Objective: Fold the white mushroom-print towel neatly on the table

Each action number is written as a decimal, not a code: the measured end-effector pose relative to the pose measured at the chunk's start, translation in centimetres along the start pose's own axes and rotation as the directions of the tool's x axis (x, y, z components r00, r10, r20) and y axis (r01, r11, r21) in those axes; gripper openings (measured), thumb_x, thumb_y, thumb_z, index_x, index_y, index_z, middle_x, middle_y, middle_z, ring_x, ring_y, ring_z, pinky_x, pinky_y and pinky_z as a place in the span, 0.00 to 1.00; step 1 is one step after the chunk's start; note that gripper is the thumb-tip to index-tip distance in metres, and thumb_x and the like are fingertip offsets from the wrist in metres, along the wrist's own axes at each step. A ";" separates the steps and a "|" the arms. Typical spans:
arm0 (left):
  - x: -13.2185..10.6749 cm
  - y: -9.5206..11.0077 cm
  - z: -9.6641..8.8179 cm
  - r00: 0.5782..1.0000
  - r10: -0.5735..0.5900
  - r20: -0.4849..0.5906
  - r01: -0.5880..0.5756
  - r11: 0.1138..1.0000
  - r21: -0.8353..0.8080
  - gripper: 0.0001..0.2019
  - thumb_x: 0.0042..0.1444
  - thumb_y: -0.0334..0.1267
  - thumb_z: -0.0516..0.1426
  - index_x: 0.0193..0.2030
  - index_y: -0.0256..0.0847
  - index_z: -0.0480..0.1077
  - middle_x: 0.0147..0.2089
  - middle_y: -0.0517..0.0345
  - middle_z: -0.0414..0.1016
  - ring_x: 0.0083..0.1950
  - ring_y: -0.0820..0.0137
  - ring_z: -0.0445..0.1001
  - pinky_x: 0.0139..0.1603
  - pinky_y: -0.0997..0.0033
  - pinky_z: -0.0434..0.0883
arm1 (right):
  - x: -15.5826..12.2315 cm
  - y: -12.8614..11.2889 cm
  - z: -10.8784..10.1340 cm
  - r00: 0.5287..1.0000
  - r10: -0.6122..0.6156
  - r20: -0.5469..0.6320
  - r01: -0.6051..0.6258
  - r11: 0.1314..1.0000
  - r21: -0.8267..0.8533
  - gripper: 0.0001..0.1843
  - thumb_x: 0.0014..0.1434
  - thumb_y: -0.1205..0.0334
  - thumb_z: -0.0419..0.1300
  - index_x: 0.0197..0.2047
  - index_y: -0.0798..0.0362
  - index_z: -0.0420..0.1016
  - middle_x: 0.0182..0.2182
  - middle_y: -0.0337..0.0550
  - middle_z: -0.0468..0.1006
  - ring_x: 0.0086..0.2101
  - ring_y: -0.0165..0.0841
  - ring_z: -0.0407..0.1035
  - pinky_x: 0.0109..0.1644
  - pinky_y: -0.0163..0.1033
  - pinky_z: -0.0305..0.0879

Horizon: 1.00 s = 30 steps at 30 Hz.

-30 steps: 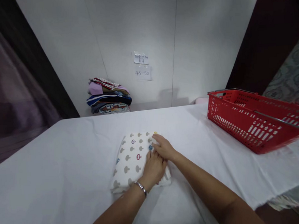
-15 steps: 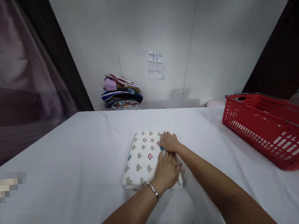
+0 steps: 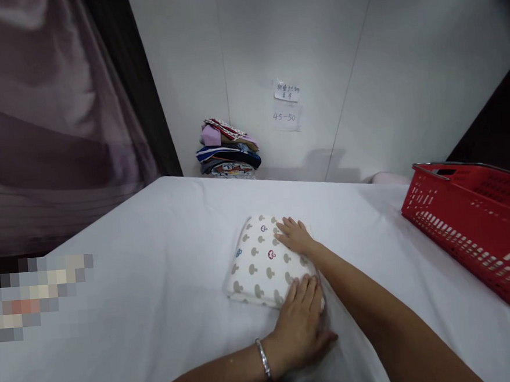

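Note:
A folded white cloth (image 3: pixel 260 266) printed with small mushrooms, mostly beige with a few red and blue ones, lies on the white-covered table (image 3: pixel 172 255). My left hand (image 3: pixel 301 321), with a silver bracelet at the wrist, rests its outstretched fingers on the cloth's near right corner. Farther back, my right hand (image 3: pixel 295 235) lies flat with spread fingers on the far right part of the cloth. Thin clear plastic (image 3: pixel 348 336) shows below and right of the cloth, between my forearms.
A red plastic basket (image 3: pixel 471 222) with metal handles stands on the right. Behind the table, a pile of folded fabrics (image 3: pixel 228 152) sits against the wall below paper notes (image 3: pixel 287 104). A curtain (image 3: pixel 49 124) hangs on the left.
The view has swung left, so things appear farther right. My left hand has slid toward the cloth's near right corner, and my hands are farther apart.

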<state>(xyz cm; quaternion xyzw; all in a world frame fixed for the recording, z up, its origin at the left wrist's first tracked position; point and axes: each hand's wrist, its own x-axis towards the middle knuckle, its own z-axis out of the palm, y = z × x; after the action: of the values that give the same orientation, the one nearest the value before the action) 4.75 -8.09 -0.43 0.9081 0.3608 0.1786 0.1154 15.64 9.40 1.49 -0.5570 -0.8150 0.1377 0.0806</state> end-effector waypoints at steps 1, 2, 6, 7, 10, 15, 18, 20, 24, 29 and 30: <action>-0.8 -0.3 -0.7 0.999 0.037 0.013 -0.037 0.999 -0.009 0.34 0.56 0.53 0.48 0.66 0.38 0.47 0.68 0.50 0.48 0.69 0.61 0.41 0.67 0.53 0.45 | -0.5 -0.5 -0.2 1.000 -0.005 -0.007 0.005 1.000 0.022 0.30 0.63 0.45 0.42 0.64 0.51 0.52 0.65 0.49 0.43 0.64 0.42 0.33 0.63 0.54 0.30; -1.6 -0.7 -1.5 0.998 0.062 0.017 -0.062 0.998 -0.007 0.31 0.58 0.49 0.48 0.65 0.41 0.48 0.67 0.53 0.49 0.68 0.63 0.43 0.67 0.54 0.45 | -1.3 -1.0 -0.3 1.000 -0.021 -0.019 0.022 0.999 0.046 0.31 0.63 0.45 0.42 0.64 0.51 0.52 0.65 0.49 0.43 0.64 0.42 0.33 0.63 0.54 0.30; -4.5 -4.4 -4.3 0.985 -0.074 -0.155 0.088 0.992 0.086 0.24 0.58 0.33 0.46 0.62 0.43 0.55 0.65 0.55 0.55 0.67 0.64 0.47 0.66 0.51 0.46 | -6.7 -3.5 0.0 0.986 -0.168 -0.021 0.170 0.978 0.118 0.30 0.63 0.45 0.41 0.64 0.49 0.51 0.64 0.47 0.49 0.63 0.41 0.37 0.63 0.54 0.33; -5.0 -5.5 -4.7 0.968 -0.132 -0.211 0.156 0.982 0.102 0.24 0.57 0.31 0.46 0.61 0.43 0.56 0.64 0.54 0.56 0.67 0.64 0.49 0.66 0.51 0.47 | -8.3 -3.9 0.3 0.977 -0.213 -0.004 0.211 0.970 0.124 0.30 0.63 0.45 0.42 0.65 0.47 0.50 0.64 0.46 0.49 0.63 0.41 0.38 0.63 0.54 0.34; -6.3 -8.1 -5.4 0.896 -0.289 -0.338 0.330 0.941 0.070 0.22 0.56 0.35 0.50 0.58 0.41 0.59 0.62 0.50 0.59 0.64 0.61 0.54 0.63 0.53 0.55 | -12.6 -4.3 1.0 0.951 -0.309 0.016 0.307 0.949 0.065 0.32 0.61 0.46 0.47 0.65 0.47 0.47 0.64 0.47 0.50 0.63 0.42 0.39 0.63 0.56 0.34; -7.6 -9.7 -5.6 0.868 -0.367 -0.336 0.382 0.924 -0.023 0.22 0.55 0.38 0.51 0.58 0.42 0.59 0.61 0.52 0.60 0.62 0.62 0.57 0.60 0.57 0.61 | -15.4 -3.1 2.1 0.927 -0.376 -0.018 0.371 0.921 -0.117 0.34 0.57 0.57 0.55 0.65 0.49 0.48 0.64 0.49 0.49 0.62 0.44 0.42 0.63 0.57 0.39; -8.2 -10.2 -5.7 0.894 -0.337 -0.295 0.347 0.938 -0.019 0.23 0.53 0.34 0.51 0.57 0.44 0.60 0.62 0.54 0.59 0.63 0.63 0.56 0.61 0.59 0.61 | -15.5 -2.3 2.6 0.913 -0.406 -0.044 0.394 0.904 -0.168 0.34 0.56 0.61 0.54 0.65 0.49 0.48 0.64 0.49 0.49 0.62 0.44 0.42 0.63 0.56 0.42; -8.3 -10.6 -5.8 0.881 -0.362 -0.304 0.374 0.927 -0.021 0.22 0.53 0.32 0.49 0.56 0.44 0.62 0.61 0.55 0.61 0.62 0.65 0.58 0.60 0.61 0.62 | -15.5 -2.1 2.8 0.903 -0.425 -0.057 0.410 0.894 -0.180 0.34 0.57 0.61 0.53 0.65 0.50 0.48 0.64 0.50 0.50 0.62 0.43 0.42 0.63 0.56 0.43; -7.6 -11.3 -5.9 0.843 -0.433 -0.318 0.455 0.890 -0.005 0.24 0.49 0.30 0.49 0.55 0.43 0.62 0.59 0.56 0.62 0.60 0.65 0.60 0.57 0.64 0.64 | -15.4 -2.0 3.1 0.896 -0.438 -0.068 0.421 0.889 -0.181 0.34 0.56 0.62 0.53 0.65 0.51 0.49 0.63 0.51 0.51 0.62 0.43 0.43 0.63 0.56 0.44; -6.5 -11.3 -6.5 0.796 -0.561 -0.229 0.579 0.815 0.019 0.25 0.46 0.31 0.50 0.54 0.40 0.59 0.54 0.53 0.64 0.52 0.64 0.66 0.48 0.64 0.67 | -15.2 -1.6 3.3 0.889 -0.456 -0.054 0.435 0.874 -0.216 0.37 0.53 0.69 0.52 0.65 0.52 0.47 0.64 0.51 0.48 0.63 0.43 0.41 0.63 0.56 0.43; -6.5 -11.1 -6.7 0.791 -0.575 -0.209 0.591 0.807 0.014 0.24 0.46 0.31 0.50 0.54 0.40 0.58 0.52 0.53 0.65 0.50 0.64 0.67 0.47 0.65 0.67 | -15.2 -1.4 3.2 0.886 -0.462 -0.045 0.441 0.869 -0.224 0.38 0.52 0.71 0.52 0.66 0.53 0.46 0.64 0.51 0.48 0.63 0.43 0.40 0.63 0.56 0.43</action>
<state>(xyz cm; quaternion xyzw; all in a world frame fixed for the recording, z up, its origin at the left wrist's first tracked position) -9.20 -4.12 0.32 0.7344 0.6393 0.2080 0.0935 19.04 -5.62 -0.74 -0.3622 -0.9276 0.0021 0.0915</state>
